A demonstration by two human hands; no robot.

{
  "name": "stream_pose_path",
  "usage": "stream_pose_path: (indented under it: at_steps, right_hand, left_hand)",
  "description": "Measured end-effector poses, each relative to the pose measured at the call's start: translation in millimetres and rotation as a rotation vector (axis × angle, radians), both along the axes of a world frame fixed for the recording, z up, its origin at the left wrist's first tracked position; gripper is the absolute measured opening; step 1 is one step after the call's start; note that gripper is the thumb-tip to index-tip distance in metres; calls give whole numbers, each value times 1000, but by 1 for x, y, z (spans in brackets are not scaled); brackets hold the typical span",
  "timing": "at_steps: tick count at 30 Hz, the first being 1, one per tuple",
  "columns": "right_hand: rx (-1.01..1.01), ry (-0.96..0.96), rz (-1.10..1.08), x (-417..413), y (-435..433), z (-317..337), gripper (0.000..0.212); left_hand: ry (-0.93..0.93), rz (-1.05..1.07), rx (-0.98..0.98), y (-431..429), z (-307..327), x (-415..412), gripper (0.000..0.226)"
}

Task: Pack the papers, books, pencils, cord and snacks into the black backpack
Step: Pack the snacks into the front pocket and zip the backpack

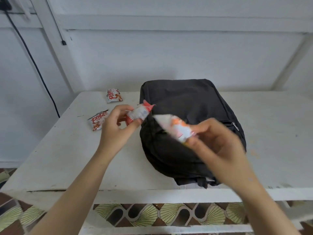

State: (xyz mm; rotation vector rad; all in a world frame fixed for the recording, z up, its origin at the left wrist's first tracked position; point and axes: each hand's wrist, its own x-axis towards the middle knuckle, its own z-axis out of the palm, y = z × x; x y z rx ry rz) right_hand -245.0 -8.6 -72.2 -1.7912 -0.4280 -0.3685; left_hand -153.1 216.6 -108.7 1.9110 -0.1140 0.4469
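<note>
Left of the black backpack (pixel 186 99), nearer packet (pixel 98 119) and farther packet (pixel 114 96) are lying loose on the counter (pixel 67 158); left hand (pixel 116 128) is gripping a third packet (pixel 140 112) at its left edge, right hand (pixel 215 141) a blurred fourth packet (pixel 176 127) above it.

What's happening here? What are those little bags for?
A person is packing snacks into a black backpack that lies on a white table. The left hand holds a red-and-white packet at the backpack's edge; the right hand holds a second packet, blurred, above it. A near packet and a far packet lie on the table, left of the backpack.
</note>
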Motion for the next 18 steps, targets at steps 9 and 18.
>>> stream_pose_path:
  at_steps: [9,18]
  right_hand:
    - [-309,-20,-461,15,-70,-7,18]
    - [-348,60,-447,9,-80,-21,27]
  left_hand:
    - [-176,-406,478,-52,-3,-28,36]
    - [-258,-421,474,-68,4,-11,23]
